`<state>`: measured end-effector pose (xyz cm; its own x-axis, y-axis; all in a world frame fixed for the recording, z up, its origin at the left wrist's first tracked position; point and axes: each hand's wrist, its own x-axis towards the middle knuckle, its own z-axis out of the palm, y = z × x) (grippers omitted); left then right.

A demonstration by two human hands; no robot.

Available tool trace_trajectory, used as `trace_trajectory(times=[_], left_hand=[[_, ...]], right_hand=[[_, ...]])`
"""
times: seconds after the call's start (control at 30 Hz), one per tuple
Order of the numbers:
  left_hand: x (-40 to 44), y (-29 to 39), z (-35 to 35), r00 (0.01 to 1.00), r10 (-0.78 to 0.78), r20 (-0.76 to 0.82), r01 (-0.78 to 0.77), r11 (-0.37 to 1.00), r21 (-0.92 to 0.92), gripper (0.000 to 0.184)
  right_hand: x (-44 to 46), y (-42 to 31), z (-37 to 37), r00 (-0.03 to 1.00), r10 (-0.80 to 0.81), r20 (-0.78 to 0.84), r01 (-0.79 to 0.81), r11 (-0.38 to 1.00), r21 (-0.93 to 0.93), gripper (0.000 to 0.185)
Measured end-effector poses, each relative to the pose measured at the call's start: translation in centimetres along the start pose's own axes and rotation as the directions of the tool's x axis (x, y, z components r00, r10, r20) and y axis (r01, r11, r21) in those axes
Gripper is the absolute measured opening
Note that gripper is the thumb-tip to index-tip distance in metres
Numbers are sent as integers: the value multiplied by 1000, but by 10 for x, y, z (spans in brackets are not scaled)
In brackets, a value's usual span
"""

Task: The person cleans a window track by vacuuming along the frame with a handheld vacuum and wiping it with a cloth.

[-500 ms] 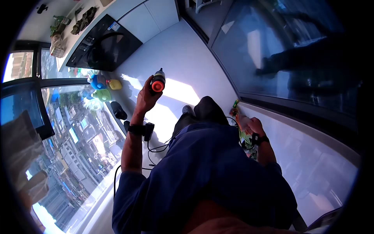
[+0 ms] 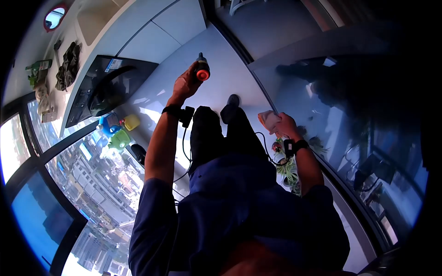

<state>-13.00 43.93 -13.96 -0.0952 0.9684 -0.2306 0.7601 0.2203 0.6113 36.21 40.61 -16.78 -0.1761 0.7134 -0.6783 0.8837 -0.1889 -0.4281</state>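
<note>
My left hand (image 2: 185,84), raised out ahead of me above the floor, is closed around a small dark handheld blower (image 2: 201,69). Its narrow nozzle points away from me, and its round orange-red end faces back. On the other side, my right hand (image 2: 287,127) grips a folded pale cloth (image 2: 269,120) with an orange edge. Green potted plants (image 2: 288,171) stand on the floor just below that wrist, partly hidden by the forearm. Both wrists wear black straps with small boxes and cables.
A black front-loading washing machine (image 2: 108,87) sits under a white counter at left. Blue, green and yellow jugs (image 2: 120,138) stand by the window. A dark-framed glass door (image 2: 322,92) runs along the right. A dark shoe (image 2: 138,152) lies near the window.
The view has swung with my body. My left hand has moved farther forward with the blower, and my right hand has come forward and up with the cloth. A foot has stepped ahead.
</note>
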Motion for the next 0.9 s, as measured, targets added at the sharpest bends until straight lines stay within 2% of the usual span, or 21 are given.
trace_trajectory(times=[0.07,0.1,0.13,0.23,0.3,0.4,0.47,0.53,0.67,0.77,0.87,0.9], left_hand=[[55,9,-16,994,105,-10,-105,994,-29,73],[64,-15,3,991,134,8,-133,991,-29,70],[66,-31,17,994,90,59,-91,995,25,69],[114,-48,17,975,163,151,-166,986,7,67],[127,-65,30,954,152,257,-186,976,112,67],[157,-82,49,910,175,377,-251,954,162,66],[184,-99,48,899,235,370,-324,925,199,66],[207,-103,57,854,221,472,-380,884,273,70],[241,-120,82,851,271,449,-413,875,253,72],[271,-112,107,823,270,499,-412,889,198,72],[286,-135,155,806,294,514,-444,874,198,73],[284,-168,175,815,371,445,-490,851,187,74]], right_hand=[[38,-44,-30,995,-75,-69,74,997,-12,31],[47,-56,-25,993,-89,-78,89,996,5,33],[61,-65,-11,997,-66,-49,67,998,23,33],[81,-98,-15,999,-38,-38,38,999,4,38],[94,-93,10,999,4,-52,-4,1000,11,37],[113,-80,39,998,34,-62,-35,999,-5,36],[144,-85,54,996,37,-78,-36,999,13,35],[166,-85,68,996,80,47,-79,996,-29,41],[225,-69,101,994,96,61,-97,995,12,42],[271,-69,114,993,92,71,-91,996,-19,46],[315,-65,131,981,111,157,-96,990,-100,54],[333,-65,166,983,132,128,-124,990,-67,52]])
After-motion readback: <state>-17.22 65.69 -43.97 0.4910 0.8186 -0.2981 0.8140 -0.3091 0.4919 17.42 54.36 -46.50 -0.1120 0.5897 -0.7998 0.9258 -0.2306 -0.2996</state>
